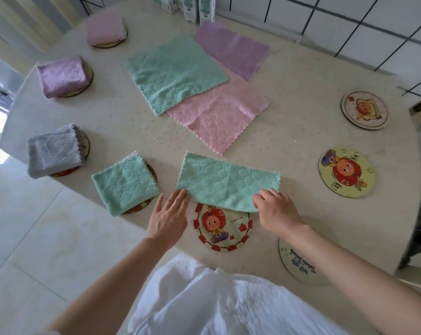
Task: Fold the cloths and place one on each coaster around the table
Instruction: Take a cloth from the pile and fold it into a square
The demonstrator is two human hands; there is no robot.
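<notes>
A green cloth (226, 181), folded once into a long strip, lies at the table's near edge and overlaps the top of a red-bordered coaster (222, 229). My left hand (168, 216) lies with straight fingers at the strip's lower left corner. My right hand (275, 209) pinches the strip's lower right edge. Folded cloths sit on coasters to the left: green (123, 184), grey (51, 151), purple (61, 76) and pink (104, 29). Three flat cloths lie mid-table: green (173, 71), pink (219, 114), purple (233, 48).
Three bare coasters lie on the right: one with a pale picture (364, 110), a yellow one (347, 172) and one with writing (298, 262) at the near edge. Cartons (197, 8) stand at the far edge by a tiled wall. The table edge (83, 189) drops to floor on the left.
</notes>
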